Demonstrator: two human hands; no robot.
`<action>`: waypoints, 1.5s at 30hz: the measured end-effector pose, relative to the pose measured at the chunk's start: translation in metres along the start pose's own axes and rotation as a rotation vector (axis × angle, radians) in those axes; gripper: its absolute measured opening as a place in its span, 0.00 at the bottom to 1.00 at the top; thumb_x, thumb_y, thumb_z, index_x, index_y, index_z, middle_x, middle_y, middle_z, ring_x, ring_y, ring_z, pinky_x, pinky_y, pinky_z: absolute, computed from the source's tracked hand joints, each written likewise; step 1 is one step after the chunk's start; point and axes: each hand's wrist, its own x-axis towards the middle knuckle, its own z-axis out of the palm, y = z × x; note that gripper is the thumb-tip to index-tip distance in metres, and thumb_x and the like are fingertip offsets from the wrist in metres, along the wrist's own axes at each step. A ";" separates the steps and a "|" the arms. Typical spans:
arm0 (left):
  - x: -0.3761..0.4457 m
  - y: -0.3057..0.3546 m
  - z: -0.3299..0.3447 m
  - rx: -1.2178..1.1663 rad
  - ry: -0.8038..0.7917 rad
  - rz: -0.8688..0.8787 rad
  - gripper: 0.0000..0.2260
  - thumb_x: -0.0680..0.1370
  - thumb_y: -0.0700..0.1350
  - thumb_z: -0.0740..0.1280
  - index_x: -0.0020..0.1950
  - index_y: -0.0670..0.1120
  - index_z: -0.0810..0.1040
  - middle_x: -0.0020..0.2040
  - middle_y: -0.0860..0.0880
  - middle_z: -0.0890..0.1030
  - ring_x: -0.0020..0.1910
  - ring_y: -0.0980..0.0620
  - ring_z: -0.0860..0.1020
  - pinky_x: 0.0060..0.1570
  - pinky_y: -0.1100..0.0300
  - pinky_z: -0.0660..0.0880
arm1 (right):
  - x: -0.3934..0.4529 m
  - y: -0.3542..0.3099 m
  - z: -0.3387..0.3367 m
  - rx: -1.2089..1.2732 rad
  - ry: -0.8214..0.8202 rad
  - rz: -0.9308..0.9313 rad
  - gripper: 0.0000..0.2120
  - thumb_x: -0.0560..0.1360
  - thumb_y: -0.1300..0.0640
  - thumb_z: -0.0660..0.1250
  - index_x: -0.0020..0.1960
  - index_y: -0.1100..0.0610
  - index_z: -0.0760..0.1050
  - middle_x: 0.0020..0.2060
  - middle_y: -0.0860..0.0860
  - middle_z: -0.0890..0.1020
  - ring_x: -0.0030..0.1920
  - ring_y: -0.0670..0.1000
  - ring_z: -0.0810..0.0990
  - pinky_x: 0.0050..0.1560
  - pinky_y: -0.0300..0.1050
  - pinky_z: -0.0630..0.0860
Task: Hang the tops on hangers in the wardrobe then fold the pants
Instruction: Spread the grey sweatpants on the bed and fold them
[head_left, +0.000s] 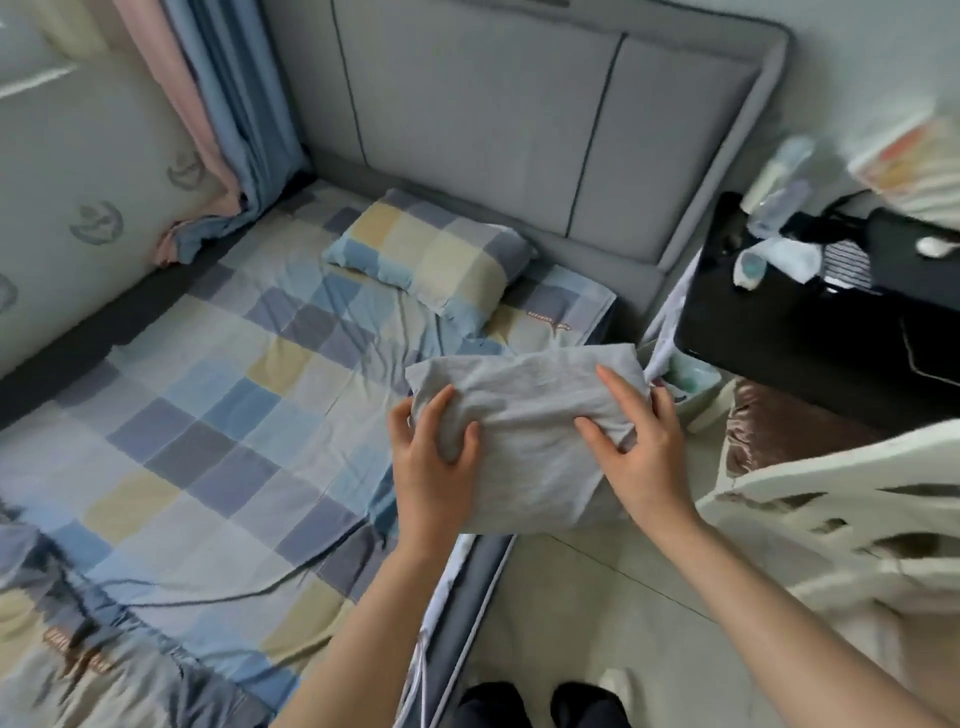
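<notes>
From the head view I see the folded grey pants held over the right edge of the bed, partly past it above the floor. My left hand has its grip curled round the bundle's left end, thumb on top. My right hand pinches the right end, fingers spread over the cloth. The checked pillow lies near the headboard corner, apart from the bundle. The middle of the bed is open sheet (wrinkled). A black nightstand crowds the right side, and a pale chair stands just beside my right forearm.
</notes>
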 end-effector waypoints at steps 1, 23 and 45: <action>-0.001 0.013 0.010 -0.018 -0.046 0.004 0.19 0.76 0.48 0.70 0.67 0.52 0.76 0.63 0.53 0.67 0.56 0.70 0.67 0.57 0.75 0.64 | -0.002 0.005 -0.017 -0.006 0.032 0.032 0.25 0.71 0.50 0.71 0.67 0.55 0.75 0.47 0.53 0.70 0.36 0.45 0.69 0.47 0.35 0.70; -0.278 0.267 0.313 -0.132 -0.744 0.290 0.16 0.77 0.50 0.70 0.65 0.55 0.76 0.61 0.54 0.68 0.53 0.69 0.68 0.53 0.83 0.59 | -0.230 0.185 -0.420 -0.211 0.616 0.565 0.23 0.73 0.52 0.72 0.67 0.47 0.73 0.51 0.50 0.71 0.45 0.40 0.74 0.46 0.29 0.73; -0.447 0.375 0.628 -0.042 -1.492 0.632 0.17 0.77 0.57 0.66 0.66 0.58 0.75 0.61 0.57 0.71 0.52 0.58 0.73 0.52 0.61 0.68 | -0.339 0.350 -0.573 -0.441 1.042 1.202 0.22 0.74 0.49 0.70 0.66 0.41 0.72 0.50 0.44 0.68 0.43 0.36 0.73 0.45 0.24 0.67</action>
